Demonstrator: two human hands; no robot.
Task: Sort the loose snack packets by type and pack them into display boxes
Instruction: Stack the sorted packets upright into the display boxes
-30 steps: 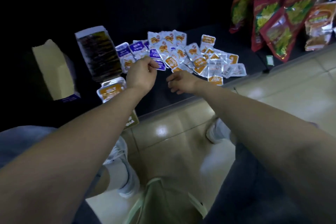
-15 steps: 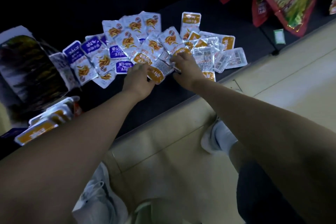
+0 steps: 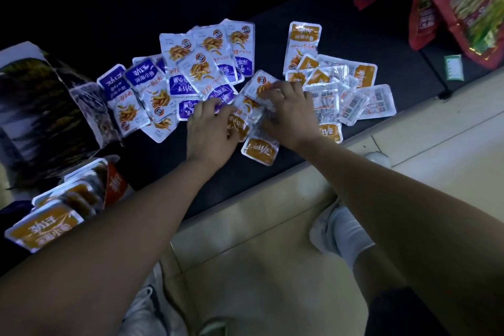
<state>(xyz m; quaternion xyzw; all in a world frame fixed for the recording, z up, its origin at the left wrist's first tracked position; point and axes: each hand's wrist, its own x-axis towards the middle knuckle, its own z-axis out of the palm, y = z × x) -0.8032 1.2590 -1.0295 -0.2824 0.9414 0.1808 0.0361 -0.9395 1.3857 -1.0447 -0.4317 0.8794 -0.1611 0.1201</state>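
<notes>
Down on the low black bench (image 3: 152,161), the left hand (image 3: 210,131) and right hand (image 3: 289,117) are lying knuckles-up, fingers bent over silver foil snack packets with orange bands (image 3: 259,151); through the blur I cannot tell whether either is pinching one. Purple-banded foil packets (image 3: 177,84), reading 深海小鱼, are fanning leftward. A red display box (image 3: 117,185) is showing half-covered by the forearm.

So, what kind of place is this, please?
Probably a small shop: many snack packets lie spread on a dark low shelf, large red bags of snacks are on show at the upper right, and a box of orange packets sits at the lower left.
</notes>
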